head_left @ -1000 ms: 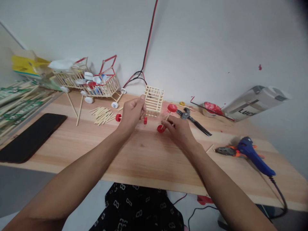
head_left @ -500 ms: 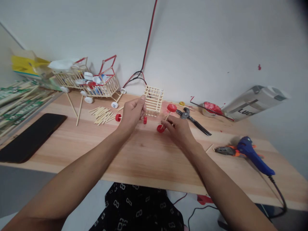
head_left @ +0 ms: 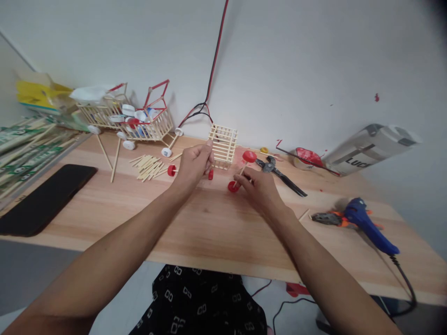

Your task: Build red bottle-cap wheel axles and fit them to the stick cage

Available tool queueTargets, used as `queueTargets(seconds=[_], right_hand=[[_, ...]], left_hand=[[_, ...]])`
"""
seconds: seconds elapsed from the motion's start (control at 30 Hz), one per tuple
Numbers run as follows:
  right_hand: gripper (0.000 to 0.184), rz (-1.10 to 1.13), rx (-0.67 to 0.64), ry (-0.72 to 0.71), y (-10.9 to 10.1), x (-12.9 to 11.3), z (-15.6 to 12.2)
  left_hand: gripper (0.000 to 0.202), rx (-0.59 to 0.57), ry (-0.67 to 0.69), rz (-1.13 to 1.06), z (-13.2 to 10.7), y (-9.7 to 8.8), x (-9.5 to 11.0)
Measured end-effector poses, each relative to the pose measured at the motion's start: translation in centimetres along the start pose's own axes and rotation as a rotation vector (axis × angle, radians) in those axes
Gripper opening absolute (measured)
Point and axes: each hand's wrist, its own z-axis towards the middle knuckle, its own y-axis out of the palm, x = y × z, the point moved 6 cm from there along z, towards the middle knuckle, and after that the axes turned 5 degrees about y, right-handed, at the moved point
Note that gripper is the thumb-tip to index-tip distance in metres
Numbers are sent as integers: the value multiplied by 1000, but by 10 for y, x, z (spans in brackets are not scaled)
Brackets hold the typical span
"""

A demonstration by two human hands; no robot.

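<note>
My right hand (head_left: 260,184) is closed on a wheel axle, a wooden stick (head_left: 240,173) with a red bottle cap (head_left: 249,156) at its upper end and another at the lower end. My left hand (head_left: 194,163) is pinched, thumb against fingers, at the left side of a small stick basket (head_left: 225,145); whether it grips the basket or something tiny, I cannot make out. Below and behind that hand lies a second axle, its red caps (head_left: 171,170) showing on both sides, the stick mostly hidden.
Cut sticks (head_left: 149,167) lie in a pile, left of my left hand. Two stick carts (head_left: 146,125) stand at the back left, near a black phone (head_left: 49,197) and bagged sticks (head_left: 31,144). Pincers (head_left: 281,174), a blue glue gun (head_left: 370,223) and a red-stained cup (head_left: 307,159) lie to the right.
My left hand has shifted very slightly to the right, its fingertips overlapping the basket's edge a little more. My right hand and its axle stay in place.
</note>
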Motion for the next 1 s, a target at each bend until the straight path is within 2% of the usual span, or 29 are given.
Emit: queueTargets(seconds=[1.0], right_hand=[[27, 1, -4, 16, -1, 0, 0]], left_hand=[[46, -8, 26, 8, 1, 0, 4]])
